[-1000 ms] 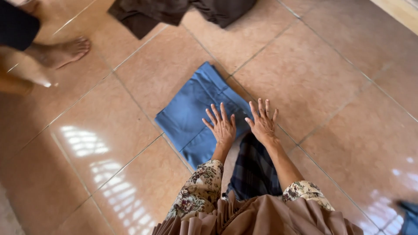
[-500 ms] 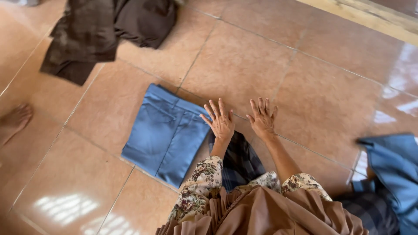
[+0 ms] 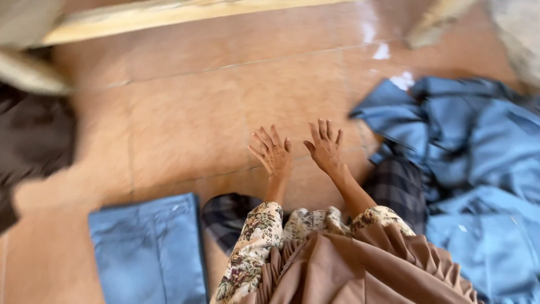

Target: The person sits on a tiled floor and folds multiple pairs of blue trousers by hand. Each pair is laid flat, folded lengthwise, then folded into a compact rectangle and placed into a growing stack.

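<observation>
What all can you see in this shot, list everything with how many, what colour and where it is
folded garment: one, blue, flat on the floor at lower left, apart from both hands
heap of loose cloth: one, blue, crumpled on the floor at right, nearest the right hand
checked cloth: one, dark plaid, under the person, showing by the heap and at lower centre
dark garment: one, brown-black, at the left edge, blurred
wooden ledge: one, pale, along the top
tiled floor: reddish-brown, glossy, throughout
floral sleeves: two, cream patterned, bottom centre
left hand: fingers spread, empty, over bare tile
right hand: fingers spread, empty, over bare tile
</observation>
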